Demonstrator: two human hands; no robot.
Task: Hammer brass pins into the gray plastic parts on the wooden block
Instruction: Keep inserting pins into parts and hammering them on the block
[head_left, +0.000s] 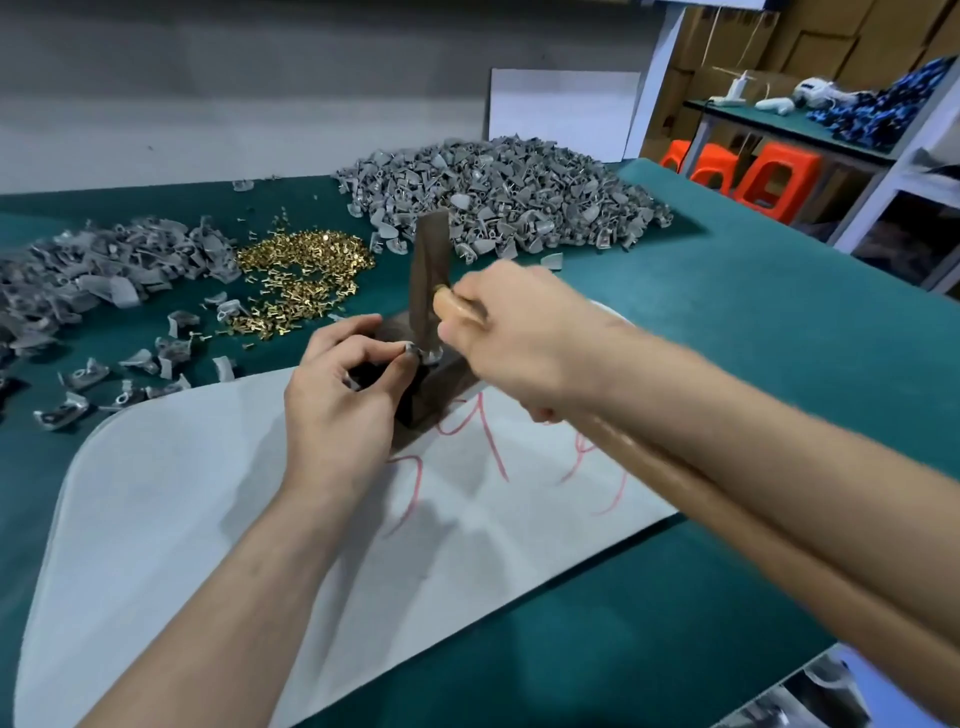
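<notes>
Left hand (343, 395) pinches gray part (413, 349) on wooden block (441, 379). Right hand (524, 338) clenched round hammer (427, 270), head down on part. Large heaps of gray parts (498, 192) and brass pins (306, 270) remain; finished count unclear.

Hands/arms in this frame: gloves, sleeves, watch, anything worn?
Nothing worn that shows. The left hand and right hand are bare, no gloves or visible rings. Both forearms are uncovered to the frame edge, with no sleeves, watch or wristband in view.

red scrawl on white sheet (208, 499) — illegible
</notes>
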